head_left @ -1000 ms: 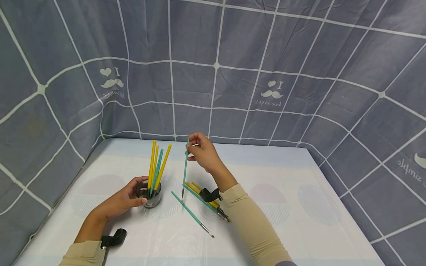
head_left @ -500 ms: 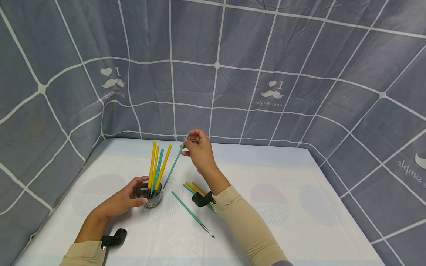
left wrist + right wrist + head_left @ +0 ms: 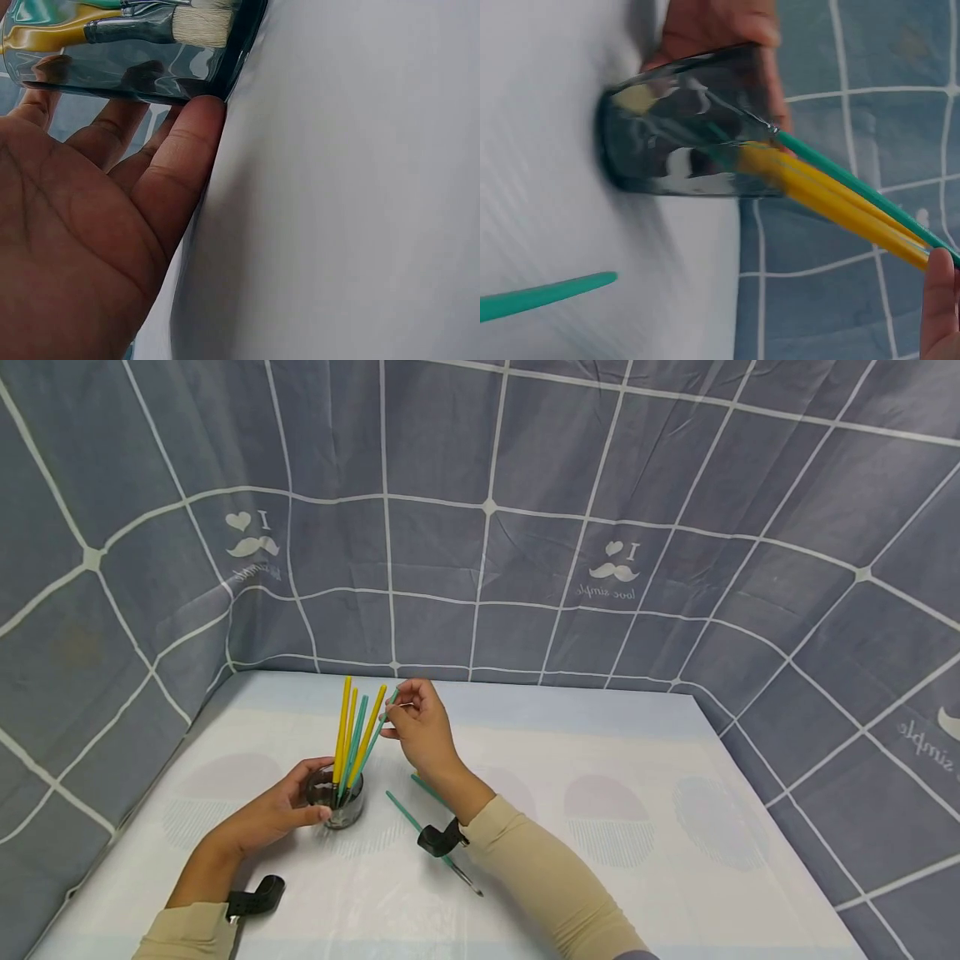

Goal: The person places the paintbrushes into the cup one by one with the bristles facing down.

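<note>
My left hand [image 3: 281, 802] holds a clear glass [image 3: 347, 814] on the table, thumb at its near side and fingers around the back. Several yellow paintbrushes [image 3: 342, 735] and a green one stand in it, bristles down. Through the glass wall, the left wrist view shows pale flat bristles [image 3: 201, 28]. My right hand [image 3: 426, 731] pinches a slim green paintbrush [image 3: 840, 174] near its handle end. That brush slants down into the glass, its metal ferrule right at the rim in the right wrist view.
Another green paintbrush [image 3: 403, 808] lies on the white patterned table [image 3: 675, 893], partly behind the right wrist's black camera [image 3: 441, 839]. A further green handle [image 3: 426, 787] shows beside the right forearm, which hides the rest. A grey checked curtain [image 3: 555, 560] surrounds the table.
My right hand has moved left with the green paintbrush, from above the loose brushes to the glass, and its tip has gone down inside. The left hand and glass have stayed put.
</note>
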The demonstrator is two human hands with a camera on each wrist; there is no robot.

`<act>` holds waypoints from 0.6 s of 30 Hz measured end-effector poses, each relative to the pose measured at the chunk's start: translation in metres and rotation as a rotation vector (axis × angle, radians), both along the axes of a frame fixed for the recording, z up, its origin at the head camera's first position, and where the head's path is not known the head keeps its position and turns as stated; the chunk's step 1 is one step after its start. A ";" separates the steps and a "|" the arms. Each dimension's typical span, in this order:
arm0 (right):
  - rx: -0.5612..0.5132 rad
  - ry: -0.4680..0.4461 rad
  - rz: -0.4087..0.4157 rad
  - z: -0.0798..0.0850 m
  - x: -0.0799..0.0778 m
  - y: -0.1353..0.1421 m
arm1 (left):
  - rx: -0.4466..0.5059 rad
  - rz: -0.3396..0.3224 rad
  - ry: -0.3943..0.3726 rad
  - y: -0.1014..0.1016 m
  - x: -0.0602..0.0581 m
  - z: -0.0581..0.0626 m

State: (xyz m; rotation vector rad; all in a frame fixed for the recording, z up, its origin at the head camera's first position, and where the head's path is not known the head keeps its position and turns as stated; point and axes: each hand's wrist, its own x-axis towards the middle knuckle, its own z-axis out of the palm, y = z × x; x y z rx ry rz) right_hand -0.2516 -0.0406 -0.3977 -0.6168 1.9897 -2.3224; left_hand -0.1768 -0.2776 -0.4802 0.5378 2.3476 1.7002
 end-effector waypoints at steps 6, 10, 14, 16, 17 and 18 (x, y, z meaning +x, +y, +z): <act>0.046 0.018 0.014 -0.008 0.002 -0.004 | -0.017 0.004 0.000 0.000 0.001 0.002; 0.078 -0.002 0.037 -0.012 0.002 -0.003 | -0.031 0.014 0.000 0.002 0.002 0.003; 0.112 -0.052 0.063 -0.015 -0.002 0.003 | -0.036 0.019 -0.001 0.002 0.002 0.003; 0.142 -0.081 0.079 -0.015 -0.007 0.009 | -0.035 0.019 0.000 0.002 0.003 0.003; 0.167 -0.095 0.088 -0.014 -0.011 0.013 | -0.033 0.019 0.001 0.002 0.003 0.002; 0.196 -0.106 0.100 -0.014 -0.014 0.017 | -0.030 0.018 0.002 0.002 0.003 0.002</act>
